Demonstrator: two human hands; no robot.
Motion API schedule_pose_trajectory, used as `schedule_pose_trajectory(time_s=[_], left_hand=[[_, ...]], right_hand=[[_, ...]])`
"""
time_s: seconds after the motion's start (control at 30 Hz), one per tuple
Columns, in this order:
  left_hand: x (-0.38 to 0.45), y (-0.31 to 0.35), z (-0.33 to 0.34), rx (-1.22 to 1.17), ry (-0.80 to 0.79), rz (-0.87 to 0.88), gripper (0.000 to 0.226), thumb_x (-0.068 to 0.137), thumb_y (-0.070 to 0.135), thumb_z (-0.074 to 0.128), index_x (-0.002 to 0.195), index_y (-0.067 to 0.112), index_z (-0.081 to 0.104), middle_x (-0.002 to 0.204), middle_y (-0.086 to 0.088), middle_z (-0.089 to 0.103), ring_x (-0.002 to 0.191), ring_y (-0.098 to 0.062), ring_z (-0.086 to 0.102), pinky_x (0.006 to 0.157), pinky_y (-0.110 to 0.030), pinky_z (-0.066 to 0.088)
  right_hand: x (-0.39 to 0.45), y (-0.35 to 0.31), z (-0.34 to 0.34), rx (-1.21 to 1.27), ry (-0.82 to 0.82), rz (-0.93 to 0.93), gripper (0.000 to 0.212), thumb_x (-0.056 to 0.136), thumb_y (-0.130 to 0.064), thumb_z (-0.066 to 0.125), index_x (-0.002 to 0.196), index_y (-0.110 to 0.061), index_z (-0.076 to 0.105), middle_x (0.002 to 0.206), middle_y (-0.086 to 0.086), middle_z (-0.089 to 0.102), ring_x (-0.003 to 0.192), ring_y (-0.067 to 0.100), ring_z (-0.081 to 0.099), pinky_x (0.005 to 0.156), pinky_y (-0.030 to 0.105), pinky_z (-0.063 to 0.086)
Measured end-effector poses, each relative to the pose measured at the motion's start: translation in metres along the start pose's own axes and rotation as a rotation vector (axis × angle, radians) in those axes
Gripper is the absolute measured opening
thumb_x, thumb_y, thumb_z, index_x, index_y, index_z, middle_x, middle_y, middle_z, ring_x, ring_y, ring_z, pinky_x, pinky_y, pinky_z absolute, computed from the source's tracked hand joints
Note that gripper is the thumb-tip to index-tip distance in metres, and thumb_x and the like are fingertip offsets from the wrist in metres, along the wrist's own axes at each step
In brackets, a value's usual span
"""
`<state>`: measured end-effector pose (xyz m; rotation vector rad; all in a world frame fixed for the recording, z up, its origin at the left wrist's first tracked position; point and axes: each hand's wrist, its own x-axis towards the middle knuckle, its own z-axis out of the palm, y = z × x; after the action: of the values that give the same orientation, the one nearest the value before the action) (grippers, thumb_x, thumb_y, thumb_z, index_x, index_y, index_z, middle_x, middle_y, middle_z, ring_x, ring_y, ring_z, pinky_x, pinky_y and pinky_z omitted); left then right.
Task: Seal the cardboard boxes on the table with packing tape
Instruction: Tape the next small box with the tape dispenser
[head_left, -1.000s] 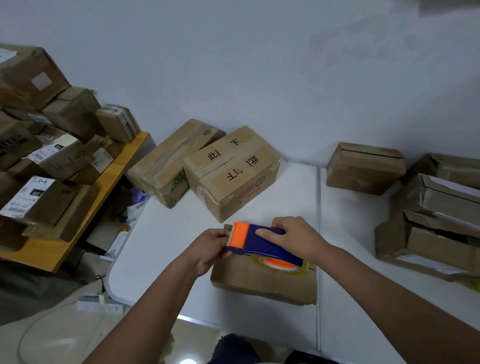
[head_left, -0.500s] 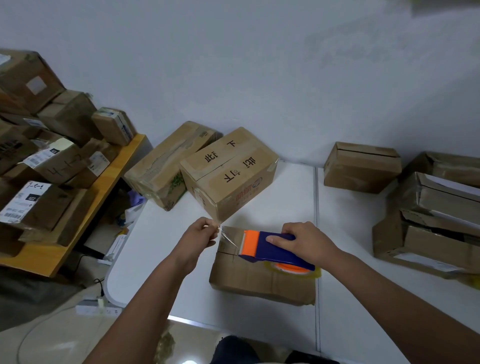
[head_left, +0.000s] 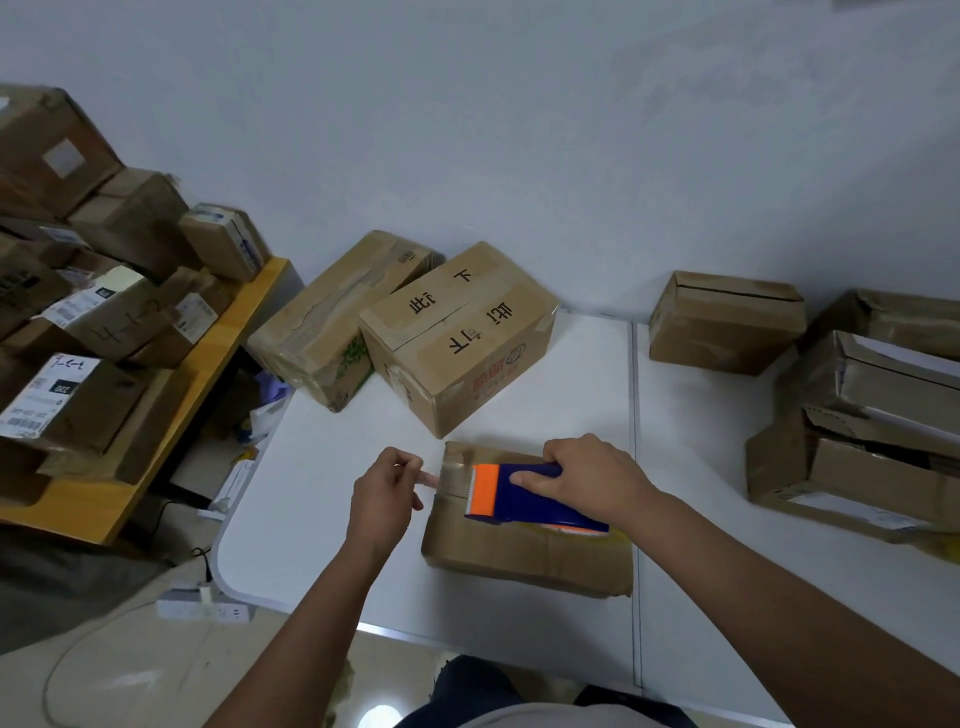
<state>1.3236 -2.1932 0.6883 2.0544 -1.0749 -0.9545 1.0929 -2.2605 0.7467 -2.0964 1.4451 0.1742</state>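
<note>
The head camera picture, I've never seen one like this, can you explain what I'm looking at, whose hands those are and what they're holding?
The camera sits on a person's head and looks down, so the two bare arms are the wearer's own. There is no robot. The right hand grips a blue and orange tape dispenser resting on a flat box on a white table. The left hand pinches the clear tape end at the box's left edge. More boxes lie behind and to the right; others are stacked on a wooden shelf at left.
</note>
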Motion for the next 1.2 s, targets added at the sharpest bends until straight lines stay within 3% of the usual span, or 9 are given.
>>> schedule_pose_trajectory(time_s=[0.13,0.27,0.57,0.77,0.83,0.9,1.0,1.1,1.2], left_hand=[[-0.002,-0.022,0.003,0.050,0.029,0.011,0.017,0.105,0.022,0.045,0.094,0.014,0.055,0.080,0.006,0.069,0.068,-0.015,0.060,0.060,-0.020,0.043],[0.009,-0.036,-0.008,0.027,0.076,-0.036,0.019,0.105,0.022,0.045,0.093,0.012,0.056,0.079,0.000,0.065,0.074,-0.015,0.058,0.060,-0.022,0.042],[0.018,-0.055,0.018,-0.028,-0.080,-0.058,0.016,0.106,0.024,0.042,0.099,0.016,0.054,0.083,0.001,0.066,0.073,-0.014,0.058,0.066,-0.024,0.044],[0.016,-0.065,0.042,-0.024,-0.200,-0.076,0.019,0.107,0.026,0.036,0.102,0.017,0.052,0.087,-0.004,0.066,0.078,-0.020,0.060,0.066,-0.027,0.044],[0.016,-0.065,0.049,-0.076,-0.253,-0.122,0.020,0.107,0.026,0.033,0.100,0.020,0.051,0.089,-0.009,0.066,0.079,-0.026,0.061,0.067,-0.029,0.044],[0.017,-0.062,0.050,-0.117,-0.290,-0.206,0.019,0.107,0.027,0.033,0.098,0.020,0.049,0.084,-0.010,0.062,0.076,-0.021,0.057,0.067,-0.029,0.043],[0.026,-0.067,0.046,0.099,-0.346,-0.269,0.021,0.103,0.034,0.047,0.107,0.016,0.037,0.090,-0.005,0.057,0.085,-0.021,0.056,0.071,-0.029,0.043],[0.031,-0.072,0.036,0.301,-0.368,-0.161,0.025,0.100,0.034,0.054,0.106,0.011,0.053,0.099,-0.006,0.065,0.089,-0.021,0.059,0.076,-0.032,0.050],[0.024,-0.060,0.019,0.091,-0.313,-0.051,0.022,0.104,0.026,0.046,0.117,0.019,0.063,0.110,0.003,0.069,0.096,-0.013,0.065,0.092,-0.033,0.053]], right_hand=[[0.003,-0.004,0.003,-0.032,-0.017,0.022,0.055,0.086,-0.070,0.050,0.111,-0.021,0.057,0.109,-0.002,0.067,0.089,0.015,0.065,0.078,0.031,0.056],[0.004,-0.009,0.009,0.031,-0.011,0.048,0.055,0.086,-0.067,0.053,0.118,-0.022,0.055,0.114,-0.004,0.066,0.095,0.016,0.066,0.077,0.028,0.056],[0.007,-0.003,0.006,0.051,0.019,0.104,0.050,0.084,-0.068,0.055,0.107,-0.025,0.057,0.105,-0.008,0.069,0.085,0.011,0.064,0.066,0.019,0.048],[0.007,-0.007,0.009,0.017,0.027,0.117,0.050,0.084,-0.070,0.052,0.104,-0.025,0.058,0.102,-0.006,0.068,0.084,0.011,0.064,0.071,0.023,0.053],[0.006,-0.007,0.011,0.022,0.028,0.121,0.050,0.084,-0.071,0.051,0.102,-0.025,0.058,0.101,-0.006,0.068,0.083,0.011,0.064,0.071,0.025,0.053],[0.006,-0.007,0.011,0.031,0.034,0.122,0.050,0.084,-0.072,0.051,0.102,-0.026,0.058,0.101,-0.006,0.068,0.084,0.011,0.064,0.072,0.026,0.054],[0.006,-0.007,0.011,0.040,0.033,0.129,0.051,0.083,-0.072,0.052,0.103,-0.025,0.059,0.101,-0.006,0.068,0.084,0.011,0.064,0.074,0.027,0.055],[0.006,-0.006,0.012,0.042,0.032,0.131,0.050,0.083,-0.071,0.053,0.105,-0.026,0.058,0.102,-0.007,0.068,0.085,0.012,0.065,0.074,0.027,0.055],[0.006,-0.007,0.011,0.044,0.042,0.126,0.050,0.084,-0.070,0.053,0.105,-0.024,0.058,0.102,-0.007,0.069,0.086,0.011,0.065,0.073,0.024,0.053]])
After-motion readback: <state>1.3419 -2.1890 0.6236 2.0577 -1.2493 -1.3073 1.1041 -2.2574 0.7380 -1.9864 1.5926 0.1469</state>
